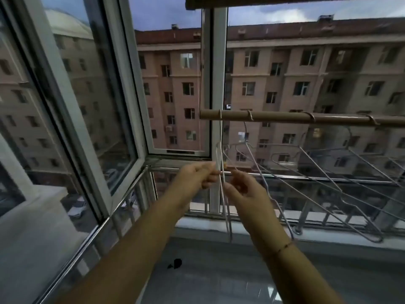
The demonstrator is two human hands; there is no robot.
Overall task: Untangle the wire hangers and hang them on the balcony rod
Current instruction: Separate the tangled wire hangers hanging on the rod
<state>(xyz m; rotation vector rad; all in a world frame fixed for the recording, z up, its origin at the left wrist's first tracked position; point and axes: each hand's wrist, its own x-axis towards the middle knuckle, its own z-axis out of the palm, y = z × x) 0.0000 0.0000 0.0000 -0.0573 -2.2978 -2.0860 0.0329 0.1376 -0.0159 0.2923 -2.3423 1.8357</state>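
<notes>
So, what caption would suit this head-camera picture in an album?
A person's left hand and right hand pinch a white wire hanger hung on the balcony rod, beside other hangers.

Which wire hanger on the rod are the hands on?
The leftmost white wire hanger, hooked at the free end of the tan rod; left hand and right hand both pinch it. The other three hang to its right, untouched.

Hooked on balcony rod (285, 117), at its L end: wire hanger (228, 216), betw. left hand (195, 176) & right hand (245, 189). Further R along rod: three more hangers (249, 116). Behind, lower: railing (328, 182).
</notes>
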